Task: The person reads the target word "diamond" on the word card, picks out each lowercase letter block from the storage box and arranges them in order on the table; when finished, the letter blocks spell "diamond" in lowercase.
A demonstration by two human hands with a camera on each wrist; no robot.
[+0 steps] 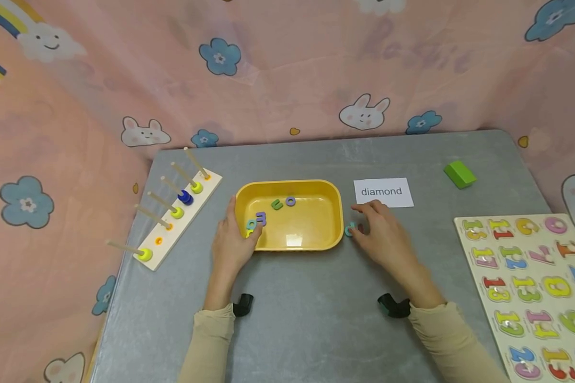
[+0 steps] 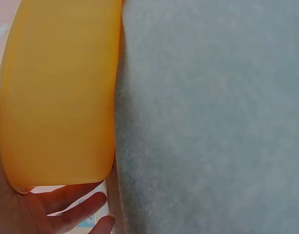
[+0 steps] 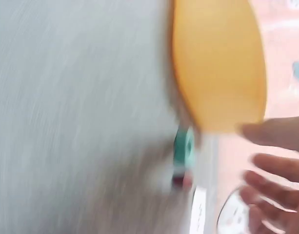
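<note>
My left hand [image 1: 231, 246] grips the left end of a yellow tray [image 1: 311, 223], thumb over the rim and fingers along the outer wall. Inside the tray lie a green letter [image 1: 277, 205], a purple letter o [image 1: 290, 197], a purple letter m [image 1: 261, 216], a teal letter [image 1: 251, 225] and a yellow piece partly hidden by the thumb. Just off the tray's right end, my right hand [image 1: 388, 242] hovers with fingers spread, over a teal letter [image 3: 182, 152] on the table. A small dark red piece [image 3: 181, 181] sits beside that letter.
A white card [image 1: 383, 199] reading "diamond" lies behind the right hand. Further right are a green block [image 1: 460, 174] and a number puzzle board [image 1: 527, 266]. At left stands a peg board [image 1: 172, 234] with yellow and blue rings. A patterned curtain [image 1: 287, 80] hangs behind the grey table.
</note>
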